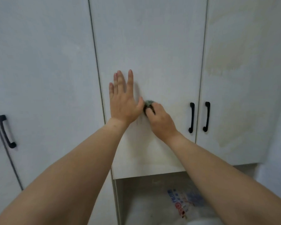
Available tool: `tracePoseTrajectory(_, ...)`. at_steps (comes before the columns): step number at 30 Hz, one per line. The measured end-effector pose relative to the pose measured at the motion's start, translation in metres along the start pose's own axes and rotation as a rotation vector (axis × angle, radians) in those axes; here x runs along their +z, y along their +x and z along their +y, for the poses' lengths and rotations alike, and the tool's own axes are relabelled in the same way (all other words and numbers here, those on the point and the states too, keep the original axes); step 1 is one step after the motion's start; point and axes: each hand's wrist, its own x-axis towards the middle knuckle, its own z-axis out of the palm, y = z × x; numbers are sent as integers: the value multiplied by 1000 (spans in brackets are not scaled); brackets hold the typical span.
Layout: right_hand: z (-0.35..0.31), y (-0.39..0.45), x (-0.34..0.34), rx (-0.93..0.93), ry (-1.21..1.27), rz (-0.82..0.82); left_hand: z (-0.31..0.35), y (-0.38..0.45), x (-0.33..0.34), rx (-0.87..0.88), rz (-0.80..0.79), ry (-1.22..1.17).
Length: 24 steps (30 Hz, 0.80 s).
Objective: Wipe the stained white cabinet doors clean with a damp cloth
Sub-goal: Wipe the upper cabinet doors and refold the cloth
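Grey-green balled-up damp cloth (148, 103) is clutched in the right hand (161, 119), pushed against the middle white cabinet door (152, 46). Left hand (122, 101) lies flat, fingers spread, right beside it. Yellowish stains cover the right-hand white door (234, 62); black bar handles (191, 117) sit nearby.

Two bare forearms enter from the bottom corners, at about 7 and 5 o'clock, with no sleeves, watch or bracelet in sight. The left hand (122, 101) is broad, its fingers long and straight, nails short and plain, no rings. A small dark spot sits on the left wrist. The right hand (161, 118) shows knuckles and back only, no rings; its fingertips are hidden.
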Motion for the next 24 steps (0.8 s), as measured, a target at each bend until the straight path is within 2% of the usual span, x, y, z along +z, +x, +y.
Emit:
tracePoseTrajectory(1,-7,11,3,-96,-1,-17,-10,-3,-7,1,23,-9)
tracePoseTrajectory(3,-23,49,5,-139,33,-36,-40,-12,-21,-28,65,48)
tracePoseTrajectory(6,-48,120,-1,-11,101,82,-83,-33,-35,-66,42,137)
tracePoseTrajectory(9,-67,138,10,76,187,183,-107,-52,-38,-65,-9,175)
tracePoseTrajectory(11,-81,104,30,-43,183,148,-113,-58,-36,-66,-45,154)
tracePoseTrajectory(14,-96,47,45,-313,158,5,-113,-61,-38,-68,-68,115)
tracePoseTrajectory(16,-94,54,39,-405,130,-92,-113,-61,-42,-57,-76,103)
tracePoseTrajectory(18,-90,88,27,-293,148,-77,-108,-58,-46,-43,-56,88)
tracePoseTrajectory(21,-88,107,22,32,181,102,-102,-59,-43,-12,-37,70)
tracePoseTrajectory(22,-91,92,25,72,214,78,-99,-60,-40,0,-29,73)
tracePoseTrajectory(24,-99,35,35,-29,229,-17,-93,-66,-35,-1,-27,66)
